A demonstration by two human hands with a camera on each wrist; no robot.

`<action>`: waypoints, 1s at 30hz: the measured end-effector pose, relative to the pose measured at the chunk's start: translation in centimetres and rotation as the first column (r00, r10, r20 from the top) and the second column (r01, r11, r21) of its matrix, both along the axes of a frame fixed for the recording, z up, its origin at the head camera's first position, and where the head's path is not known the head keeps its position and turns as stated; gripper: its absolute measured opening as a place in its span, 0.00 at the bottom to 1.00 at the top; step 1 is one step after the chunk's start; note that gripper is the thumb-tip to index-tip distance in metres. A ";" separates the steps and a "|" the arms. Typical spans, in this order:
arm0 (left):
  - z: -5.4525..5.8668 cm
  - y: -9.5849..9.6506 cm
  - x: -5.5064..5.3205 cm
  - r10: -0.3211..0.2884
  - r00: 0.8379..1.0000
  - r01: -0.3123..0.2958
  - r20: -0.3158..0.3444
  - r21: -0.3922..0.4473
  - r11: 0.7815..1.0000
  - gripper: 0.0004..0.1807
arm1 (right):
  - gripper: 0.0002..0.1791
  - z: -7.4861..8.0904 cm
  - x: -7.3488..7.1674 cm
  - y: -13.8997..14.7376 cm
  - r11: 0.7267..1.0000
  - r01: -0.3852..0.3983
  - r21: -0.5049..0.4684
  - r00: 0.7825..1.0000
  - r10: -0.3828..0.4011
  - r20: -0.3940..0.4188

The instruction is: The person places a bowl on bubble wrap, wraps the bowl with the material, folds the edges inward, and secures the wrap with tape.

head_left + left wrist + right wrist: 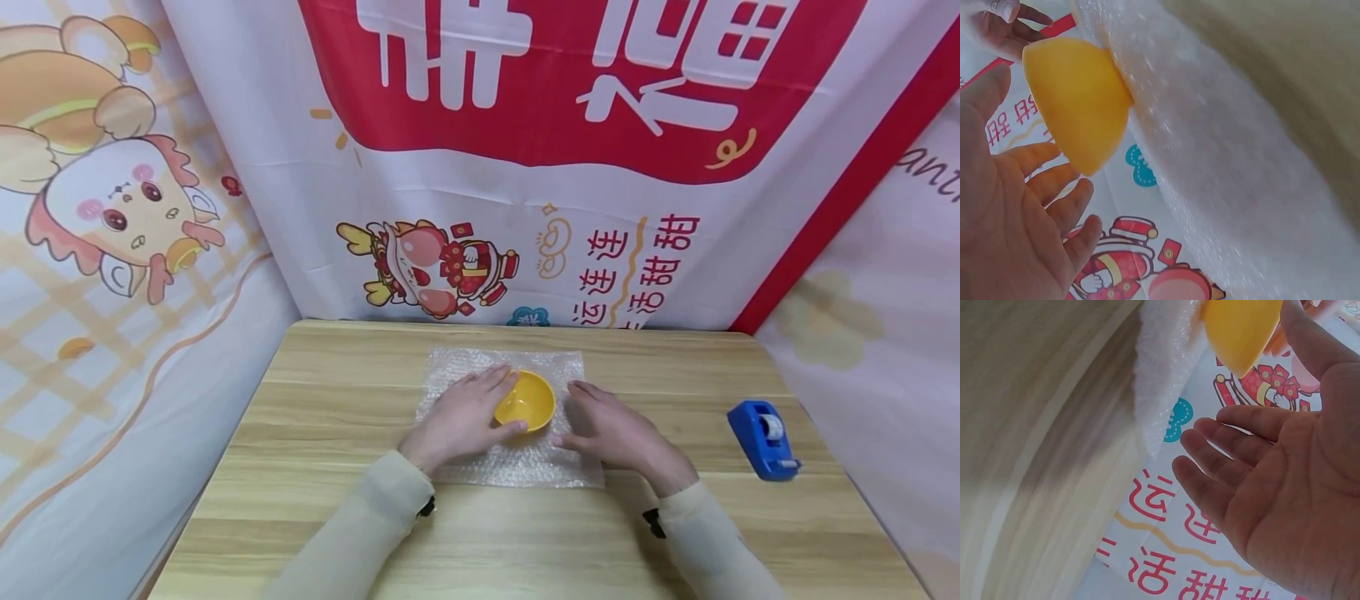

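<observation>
A yellow bowl (528, 403) stands upright on a sheet of bubble wrap (525, 467) spread on the table. On the bowl's left side is my left hand (467, 417), fingers spread, overlapping its rim in the head view. The left wrist view shows that hand's palm (1007, 219) facing the bowl (1079, 100), fingers loosely extended. My right hand (618, 427) hovers over the right part of the wrap, apart from the bowl, its thumb and fingers spread. In the right wrist view the right palm (1297, 487) faces the bowl (1238, 331) with nothing in it.
A blue tape dispenser (765, 442) with a roll of tape stands at the right of the wooden table (337, 483). Printed cloth (420, 183) hangs behind the table's back edge and along both sides.
</observation>
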State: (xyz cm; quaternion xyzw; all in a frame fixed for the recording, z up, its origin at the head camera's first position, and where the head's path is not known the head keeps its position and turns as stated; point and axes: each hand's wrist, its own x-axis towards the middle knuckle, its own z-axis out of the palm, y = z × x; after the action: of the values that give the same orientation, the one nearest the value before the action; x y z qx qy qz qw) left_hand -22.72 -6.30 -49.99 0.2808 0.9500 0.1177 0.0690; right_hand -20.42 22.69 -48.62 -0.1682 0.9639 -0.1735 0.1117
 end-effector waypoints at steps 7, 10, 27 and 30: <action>0.0 1.1 -0.3 0.021 1.000 -0.020 0.022 -0.010 1.000 0.58 | 0.54 -0.5 0.2 0.7 1.000 -0.017 0.004 1.000 0.017 0.009; 0.1 1.3 -0.5 0.030 0.999 -0.029 0.046 -0.017 0.999 0.60 | 0.50 -0.9 0.3 1.0 1.000 -0.021 0.005 1.000 0.021 0.012; 0.5 1.9 -1.2 0.116 0.981 -0.122 0.156 0.028 0.992 0.62 | 0.44 -2.0 1.1 2.6 0.983 -0.182 -0.026 0.981 0.184 0.057; 0.7 2.1 -1.1 0.122 0.981 -0.128 0.148 0.029 0.991 0.61 | 0.44 -2.2 1.1 2.7 0.981 -0.192 -0.014 0.980 0.192 0.044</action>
State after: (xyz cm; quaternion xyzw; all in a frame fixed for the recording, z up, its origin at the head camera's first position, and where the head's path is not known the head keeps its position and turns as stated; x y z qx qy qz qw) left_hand -23.79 -4.20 -49.32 0.2126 0.9557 0.1604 0.1255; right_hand -19.30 25.36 -50.81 -0.2570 0.9396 -0.1704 0.1486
